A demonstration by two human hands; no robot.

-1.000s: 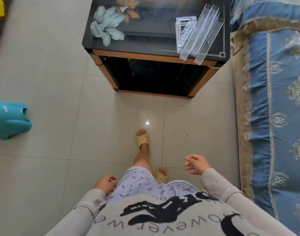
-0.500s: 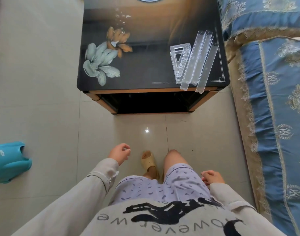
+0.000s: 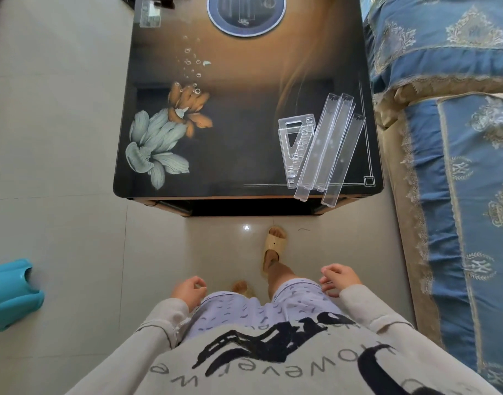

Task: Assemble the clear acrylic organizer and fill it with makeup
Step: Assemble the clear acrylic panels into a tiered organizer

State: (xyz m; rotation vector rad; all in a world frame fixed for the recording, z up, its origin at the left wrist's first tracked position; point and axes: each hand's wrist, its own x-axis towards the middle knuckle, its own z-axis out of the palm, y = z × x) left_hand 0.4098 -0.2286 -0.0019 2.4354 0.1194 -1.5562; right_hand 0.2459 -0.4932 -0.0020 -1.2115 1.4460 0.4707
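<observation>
Clear acrylic organizer parts lie on the near right corner of a black glass table (image 3: 244, 155). Three long clear trays (image 3: 328, 149) lie side by side, their near ends poking over the table's front edge. To their left are the stacked stepped side panels (image 3: 294, 146). A small clear box (image 3: 150, 13) and dark items sit at the table's far left, cut off by the frame. My left hand (image 3: 189, 289) and right hand (image 3: 340, 277) hang by my thighs, fingers loosely curled, holding nothing, well short of the table.
A blue patterned sofa (image 3: 458, 166) runs along the right, close to the table. A round blue-rimmed plate (image 3: 246, 15) sits at the table's far middle. A teal plastic stool (image 3: 10, 295) stands on the tiled floor at the left. My slippered feet are on the floor before the table.
I have walked closer to the table, which now fills more of the view and shows its far end. My hands swung with the steps and stay low and free.
</observation>
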